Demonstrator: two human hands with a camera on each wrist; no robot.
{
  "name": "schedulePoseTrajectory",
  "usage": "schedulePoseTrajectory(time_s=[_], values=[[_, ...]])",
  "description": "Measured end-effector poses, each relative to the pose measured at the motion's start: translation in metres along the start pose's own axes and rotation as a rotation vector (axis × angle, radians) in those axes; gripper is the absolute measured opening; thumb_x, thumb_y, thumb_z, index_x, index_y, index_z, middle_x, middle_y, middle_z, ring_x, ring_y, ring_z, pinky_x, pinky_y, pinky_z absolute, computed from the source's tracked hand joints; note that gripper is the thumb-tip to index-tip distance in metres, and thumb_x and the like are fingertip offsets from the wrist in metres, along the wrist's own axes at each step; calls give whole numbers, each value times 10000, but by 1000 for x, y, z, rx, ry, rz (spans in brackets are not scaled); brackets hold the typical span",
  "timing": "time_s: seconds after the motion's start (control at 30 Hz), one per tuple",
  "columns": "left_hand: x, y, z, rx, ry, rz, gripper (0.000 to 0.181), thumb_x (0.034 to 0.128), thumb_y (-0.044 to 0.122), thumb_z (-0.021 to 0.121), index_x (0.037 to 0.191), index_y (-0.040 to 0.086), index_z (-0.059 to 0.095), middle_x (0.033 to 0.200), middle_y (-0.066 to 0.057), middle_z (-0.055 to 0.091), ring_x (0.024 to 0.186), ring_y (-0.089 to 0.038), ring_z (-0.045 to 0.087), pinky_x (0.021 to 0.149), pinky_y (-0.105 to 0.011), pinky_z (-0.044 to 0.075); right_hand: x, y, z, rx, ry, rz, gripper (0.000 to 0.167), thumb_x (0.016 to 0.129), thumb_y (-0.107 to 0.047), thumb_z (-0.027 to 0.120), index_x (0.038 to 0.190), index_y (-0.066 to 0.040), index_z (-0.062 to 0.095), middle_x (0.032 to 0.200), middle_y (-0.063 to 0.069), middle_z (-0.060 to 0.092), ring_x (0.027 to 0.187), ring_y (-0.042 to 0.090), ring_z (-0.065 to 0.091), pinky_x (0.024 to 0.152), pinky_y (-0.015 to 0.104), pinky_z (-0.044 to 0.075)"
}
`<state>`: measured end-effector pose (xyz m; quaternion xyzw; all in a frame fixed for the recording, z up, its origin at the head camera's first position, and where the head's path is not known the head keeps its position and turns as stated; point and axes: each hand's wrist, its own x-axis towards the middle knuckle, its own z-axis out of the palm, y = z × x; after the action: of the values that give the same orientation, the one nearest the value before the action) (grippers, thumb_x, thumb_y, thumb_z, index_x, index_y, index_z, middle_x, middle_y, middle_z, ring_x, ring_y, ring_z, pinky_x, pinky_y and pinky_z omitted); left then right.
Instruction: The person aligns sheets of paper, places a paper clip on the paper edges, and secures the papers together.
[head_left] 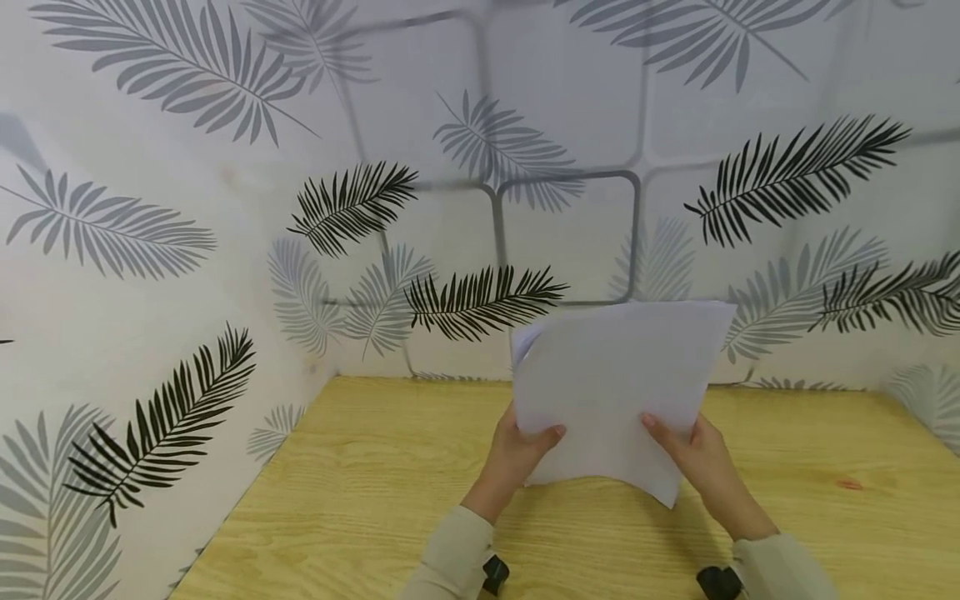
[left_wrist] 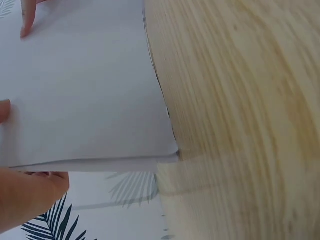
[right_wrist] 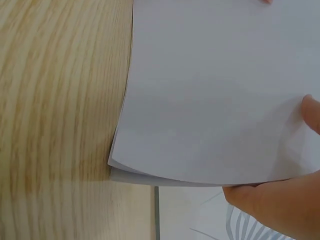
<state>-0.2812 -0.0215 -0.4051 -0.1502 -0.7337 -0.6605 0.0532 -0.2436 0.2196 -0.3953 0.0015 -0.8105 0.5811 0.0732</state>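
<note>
A small stack of white paper sheets [head_left: 615,375] is held up, tilted, over the wooden table. My left hand [head_left: 517,450] grips its left side, thumb on the front face and fingers behind. On the opposite side my right hand [head_left: 701,462] holds it the same way. The sheets bow a little between the hands, and a corner curls at the upper left. In the left wrist view the edges of the paper [left_wrist: 90,100] are slightly out of line. The right wrist view shows the lower corner of the sheets [right_wrist: 200,110] spread apart a little. Most fingers are hidden behind the paper.
The wooden table [head_left: 360,475] reaches back to a wall covering [head_left: 187,275] with grey and black leaf prints. A small reddish mark [head_left: 850,484] lies on the table at the right. Dark devices [head_left: 720,582] sit at both wrists.
</note>
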Motion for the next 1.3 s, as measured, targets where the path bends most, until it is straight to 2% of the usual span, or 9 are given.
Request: schedulePoseTrajectory(time_s=[0.1, 0.27, 0.43, 0.57, 0.67, 0.87, 1.07, 1.2, 1.3], values=[[1, 1, -4, 15, -30, -7, 597, 835, 186, 755, 1371, 111, 501, 1309, -127, 557, 1215, -327, 509, 969, -506, 427, 0, 1, -1, -29, -18, -11, 655, 972, -428, 544, 1403, 28, 357, 1408, 263, 435, 1270, 389, 444, 1003, 532, 379], [3, 2, -7, 85, -58, -41, 525, 840, 258, 739, 1262, 3, 559, 1202, -138, 616, 1118, -294, 581, 923, -482, 466, 0, 1, -3, -82, -28, -27, 604, 984, -422, 522, 1349, 54, 442, 1338, 260, 517, 1201, 363, 523, 946, 472, 445], [2, 5, -9, 75, -102, -32, 474, 864, 250, 712, 1225, -22, 567, 1167, -144, 629, 1082, -279, 600, 910, -473, 475, 1, -1, -7, -95, -15, -84, 531, 991, -384, 526, 1302, 44, 494, 1252, 242, 587, 1050, 216, 621, 836, 344, 503], [-5, 28, -12, 53, -148, 48, 376, 910, 186, 664, 1196, -39, 570, 1135, -168, 640, 1029, -281, 628, 866, -425, 504, 2, -8, -12, -76, -12, -135, 483, 998, -365, 518, 1270, 33, 496, 1205, 224, 611, 933, 61, 623, 773, 277, 510], [-3, 38, -15, 36, -171, 110, 313, 931, 119, 632, 1190, -44, 567, 1128, -192, 638, 1010, -284, 635, 840, -389, 513, 2, -16, -16, -60, 8, -178, 445, 998, -337, 526, 1246, 32, 496, 1151, 166, 632, 899, 25, 620, 757, 268, 515], [11, 38, -18, 15, -176, 204, 307, 946, 182, 625, 1178, -15, 581, 1110, -175, 643, 985, -223, 635, 815, -340, 516, 1, -36, -19, -14, 78, -285, 349, 989, -267, 556, 1198, 8, 504, 994, -78, 629, 857, 44, 636, 715, 264, 527], [16, 52, -22, 37, -231, 324, 368, 947, 279, 624, 1211, 27, 578, 1117, -146, 641, 1002, -199, 618, 837, -352, 508, 2, -47, -19, 18, 165, -346, 270, 970, -233, 593, 1124, -13, 563, 912, -138, 645, 797, 64, 659, 660, 268, 538], [16, 56, -24, 30, -281, 317, 410, 934, 313, 640, 1255, 68, 568, 1149, -119, 637, 1010, -164, 608, 843, -344, 503, 0, -48, -19, 51, 215, -356, 201, 947, -197, 628, 1075, -46, 593, 886, -131, 655, 763, 69, 660, 636, 259, 535], [16, 58, -25, 21, -306, 306, 425, 925, 327, 650, 1264, 84, 567, 1153, -112, 636, 1003, -151, 607, 834, -344, 506, 0, -49, -20, 90, 210, -378, 183, 941, -159, 631, 1109, -117, 570, 930, -99, 649, 774, 78, 660, 641, 252, 534]])
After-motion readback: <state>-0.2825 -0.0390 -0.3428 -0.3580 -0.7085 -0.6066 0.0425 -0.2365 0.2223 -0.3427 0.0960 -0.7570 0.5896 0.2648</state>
